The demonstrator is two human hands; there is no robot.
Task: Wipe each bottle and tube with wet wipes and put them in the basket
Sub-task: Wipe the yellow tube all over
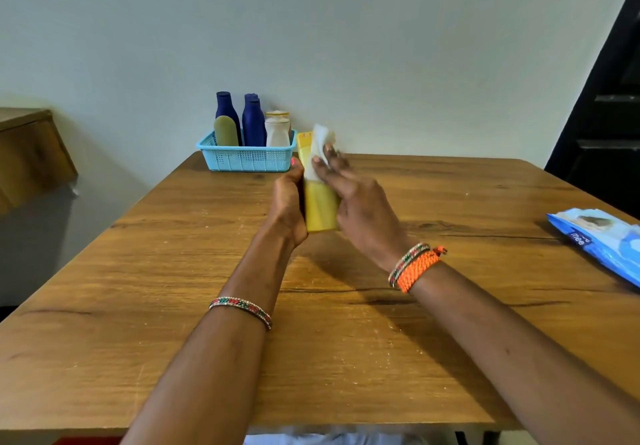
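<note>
Yellow bottle (320, 202) in left grip (289, 198), right grip (349, 195) pinching wipe (320, 143), above wooden table (173, 254).

One head-worn camera is looking forward and down across the desk (450, 358) from its near edge, facing the far wall (381, 46).

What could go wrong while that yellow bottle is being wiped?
The left hand alone holds the yellow bottle above the table; a wet surface could slip from that grip. The right hand only pinches the wipe, which might drop. The basket already looks crowded, so adding this one could knock the standing bottles.
</note>
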